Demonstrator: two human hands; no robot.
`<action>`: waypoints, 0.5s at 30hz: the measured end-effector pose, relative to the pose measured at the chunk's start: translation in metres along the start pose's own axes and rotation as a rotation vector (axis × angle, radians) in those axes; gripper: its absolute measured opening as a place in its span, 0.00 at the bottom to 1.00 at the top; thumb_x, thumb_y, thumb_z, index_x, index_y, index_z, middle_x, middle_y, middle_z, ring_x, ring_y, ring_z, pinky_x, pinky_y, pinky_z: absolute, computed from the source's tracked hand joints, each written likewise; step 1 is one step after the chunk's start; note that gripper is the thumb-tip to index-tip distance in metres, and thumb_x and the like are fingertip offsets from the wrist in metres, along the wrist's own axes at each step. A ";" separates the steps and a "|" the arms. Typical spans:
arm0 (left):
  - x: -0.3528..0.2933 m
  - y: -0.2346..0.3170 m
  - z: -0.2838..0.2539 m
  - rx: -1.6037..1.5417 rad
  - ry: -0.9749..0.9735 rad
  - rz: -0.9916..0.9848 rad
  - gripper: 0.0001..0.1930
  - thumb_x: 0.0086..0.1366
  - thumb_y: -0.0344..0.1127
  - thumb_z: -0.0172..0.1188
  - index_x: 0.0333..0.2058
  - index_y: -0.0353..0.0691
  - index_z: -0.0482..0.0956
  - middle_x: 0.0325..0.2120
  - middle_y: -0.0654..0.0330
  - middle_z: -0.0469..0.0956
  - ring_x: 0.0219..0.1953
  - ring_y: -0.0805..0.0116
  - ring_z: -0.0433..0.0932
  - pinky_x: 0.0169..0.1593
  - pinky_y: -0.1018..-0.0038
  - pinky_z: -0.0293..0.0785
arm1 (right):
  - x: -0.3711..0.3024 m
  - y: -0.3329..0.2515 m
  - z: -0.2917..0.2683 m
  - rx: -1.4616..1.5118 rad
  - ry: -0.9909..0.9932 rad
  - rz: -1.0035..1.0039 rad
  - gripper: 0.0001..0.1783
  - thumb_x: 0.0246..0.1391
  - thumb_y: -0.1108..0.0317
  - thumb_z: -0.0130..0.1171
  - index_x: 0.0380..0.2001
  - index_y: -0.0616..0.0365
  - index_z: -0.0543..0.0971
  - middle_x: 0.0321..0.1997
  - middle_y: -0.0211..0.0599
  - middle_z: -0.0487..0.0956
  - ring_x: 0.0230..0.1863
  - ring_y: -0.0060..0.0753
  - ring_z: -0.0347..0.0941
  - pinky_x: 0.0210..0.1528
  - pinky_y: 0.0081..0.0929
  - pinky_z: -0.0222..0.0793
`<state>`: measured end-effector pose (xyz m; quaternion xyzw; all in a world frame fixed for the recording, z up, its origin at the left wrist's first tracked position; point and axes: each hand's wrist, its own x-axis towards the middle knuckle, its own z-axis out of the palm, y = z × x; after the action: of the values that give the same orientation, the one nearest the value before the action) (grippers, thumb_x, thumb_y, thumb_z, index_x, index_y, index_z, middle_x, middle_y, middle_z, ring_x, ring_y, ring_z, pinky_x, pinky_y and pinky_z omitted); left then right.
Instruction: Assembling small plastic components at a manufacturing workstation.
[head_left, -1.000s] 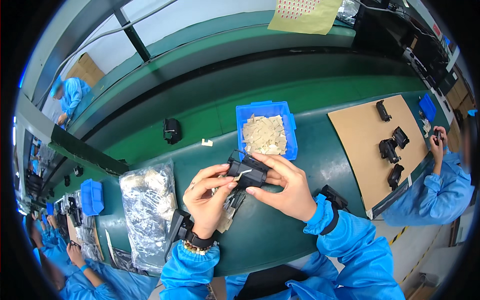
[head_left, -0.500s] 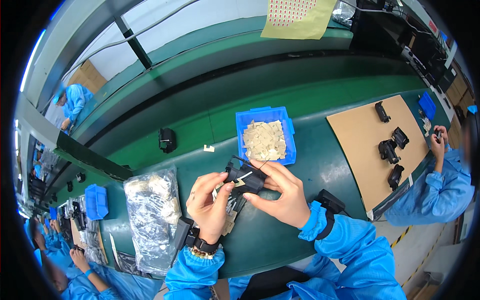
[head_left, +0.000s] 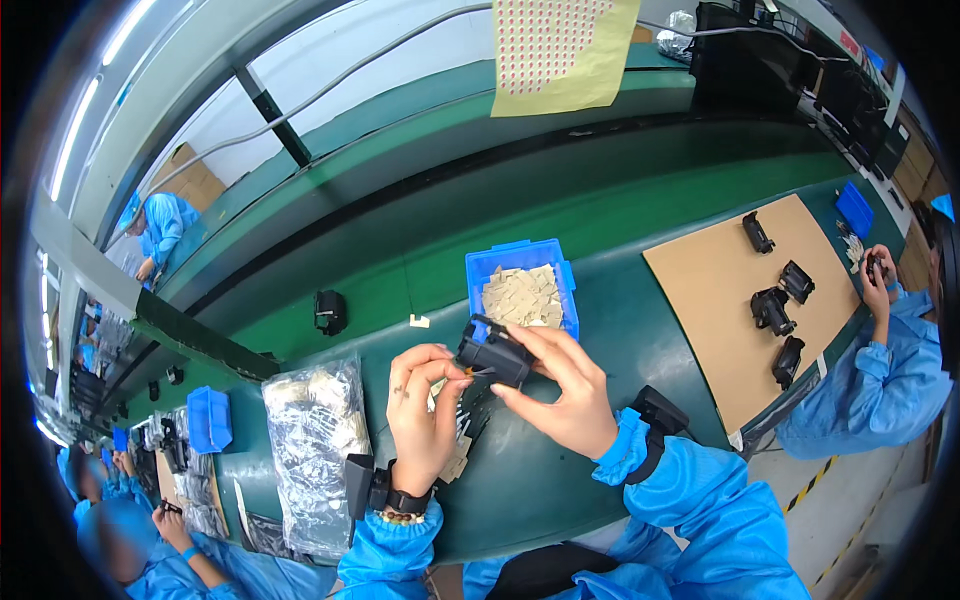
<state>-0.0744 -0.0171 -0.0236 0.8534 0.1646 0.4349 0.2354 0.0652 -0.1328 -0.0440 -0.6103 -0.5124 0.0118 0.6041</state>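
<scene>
My right hand (head_left: pixel 572 392) grips a black plastic housing (head_left: pixel 497 352) between thumb and fingers, above the green bench. At the housing's left side my left hand (head_left: pixel 424 405) is closed, thumb and forefinger pinching a small thin piece (head_left: pixel 479 372) against or close to it. That piece shows nearly edge-on, so its shape is unclear. Below the hands lie loose cream flat pieces (head_left: pixel 455 461), partly hidden by my left hand. Just beyond the housing stands a blue bin (head_left: pixel 521 250) heaped with cream flat pieces (head_left: pixel 522 294).
Left of my hands lies a clear plastic bag (head_left: pixel 315 455) of parts. A black part (head_left: pixel 329 312) and one cream L-shaped piece (head_left: pixel 419 321) sit farther back. On the right, a cardboard sheet (head_left: pixel 705 285) carries several black housings (head_left: pixel 771 311); a co-worker (head_left: pixel 868 385) works beside it.
The housing has turned in my right hand. A pale bent strip that crossed its face is no longer visible there; my left fingertips now pinch at its side. The view has shifted slightly.
</scene>
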 end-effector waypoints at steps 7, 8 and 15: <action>0.022 -0.004 0.013 -0.181 -0.013 -0.072 0.08 0.60 0.15 0.56 0.36 0.32 0.72 0.39 0.55 0.74 0.47 0.66 0.75 0.46 0.73 0.76 | 0.021 0.012 -0.023 0.241 0.204 0.165 0.32 0.47 0.78 0.68 0.58 0.62 0.71 0.54 0.42 0.72 0.51 0.37 0.77 0.50 0.31 0.79; 0.028 -0.009 0.015 -0.297 -0.007 -0.175 0.09 0.63 0.15 0.54 0.41 0.31 0.74 0.47 0.53 0.74 0.54 0.66 0.74 0.50 0.74 0.77 | 0.022 0.011 -0.024 0.245 0.210 0.161 0.32 0.47 0.78 0.68 0.58 0.62 0.71 0.54 0.42 0.72 0.51 0.37 0.77 0.50 0.31 0.79; 0.039 -0.003 0.028 -0.428 -0.142 -0.091 0.18 0.54 0.16 0.64 0.45 0.34 0.76 0.55 0.51 0.70 0.60 0.57 0.70 0.63 0.63 0.69 | 0.015 0.006 -0.022 0.303 0.185 0.151 0.33 0.47 0.78 0.68 0.59 0.60 0.71 0.56 0.43 0.71 0.52 0.38 0.77 0.52 0.32 0.79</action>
<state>-0.0294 -0.0028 -0.0143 0.8043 0.0898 0.3876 0.4412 0.0896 -0.1375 -0.0333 -0.5475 -0.3996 0.0779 0.7311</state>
